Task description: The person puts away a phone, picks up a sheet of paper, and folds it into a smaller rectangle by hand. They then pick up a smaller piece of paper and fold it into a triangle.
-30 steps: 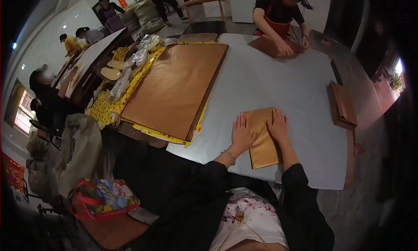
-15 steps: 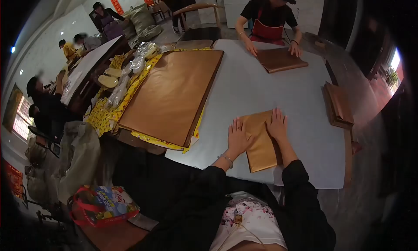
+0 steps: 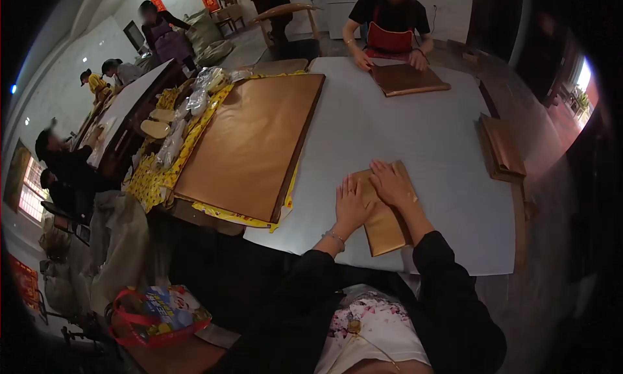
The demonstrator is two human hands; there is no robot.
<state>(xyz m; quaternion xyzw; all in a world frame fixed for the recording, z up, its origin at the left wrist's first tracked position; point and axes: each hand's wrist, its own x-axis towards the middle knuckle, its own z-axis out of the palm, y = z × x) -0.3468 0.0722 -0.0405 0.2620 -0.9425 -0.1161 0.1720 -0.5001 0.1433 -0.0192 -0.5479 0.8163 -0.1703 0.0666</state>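
Note:
A folded sheet of shiny gold-brown paper lies on the grey-white table covering near the front edge. My left hand rests flat along its left edge, fingers stretched out and pointing away from me. Flat across the paper's upper part lies my right hand, its fingers extended toward the upper left. Both palms face down, and neither hand grips anything. The two hands partly cover the sheet. To the left is a large stack of brown paper on yellow patterned wrapping.
Across the table, a person in a red apron handles another folded brown sheet. A pile of folded brown paper stands at the right edge. Plastic-wrapped items lie left of the stack. A colourful bag sits lower left.
My right hand has slid left from the paper's right side onto its upper middle. My left hand stays almost in place. The co-worker's sheet appears slightly shifted, and the view has turned a little.

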